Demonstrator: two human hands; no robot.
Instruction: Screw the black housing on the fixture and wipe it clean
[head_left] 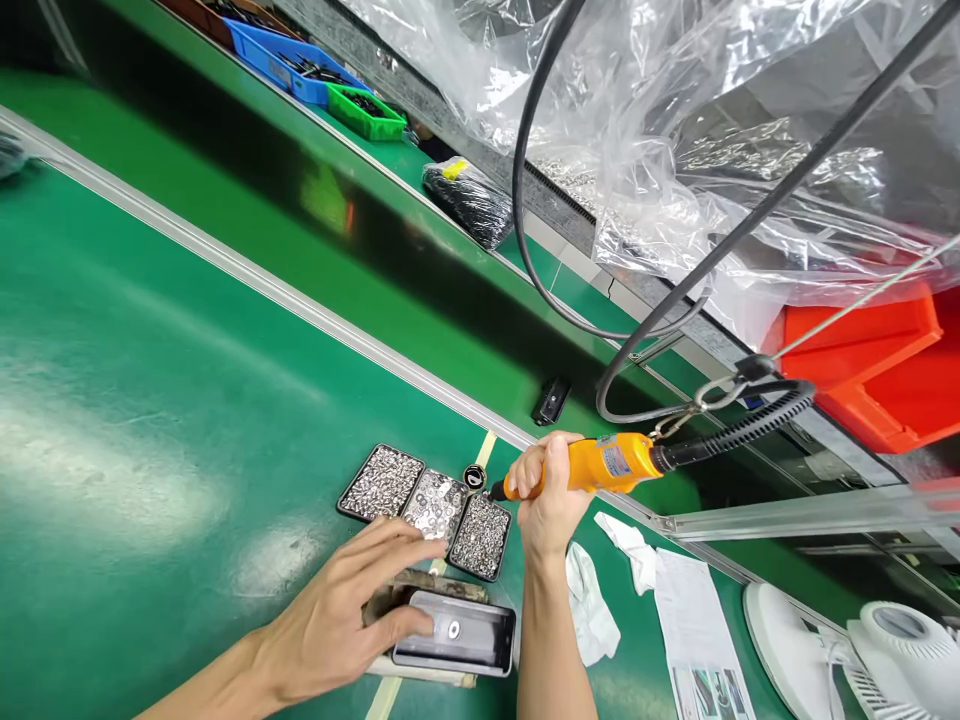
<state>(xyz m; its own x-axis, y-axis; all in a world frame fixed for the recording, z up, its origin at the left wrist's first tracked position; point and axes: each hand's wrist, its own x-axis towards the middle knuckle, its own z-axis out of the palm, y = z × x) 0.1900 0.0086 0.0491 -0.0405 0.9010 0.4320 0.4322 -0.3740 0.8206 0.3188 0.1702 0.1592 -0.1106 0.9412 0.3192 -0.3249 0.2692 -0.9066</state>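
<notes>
1. Left hand (pixel 352 610) lies open on the phone (pixel 457 632), pressing it onto the worktop (pixel 150 420)
2. Right hand (pixel 547 505) grips the orange electric screwdriver (pixel 607 465) beside the screw trays (pixel 424 505)
3. Looks like the screw-fetching step; the tip must go down straight

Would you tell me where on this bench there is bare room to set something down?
The green mat is bare left of the three black trays of silver screws, up to the aluminium rail. Right of the trays it is crowded: white cloth, printed paper sheet, white fan.
</notes>
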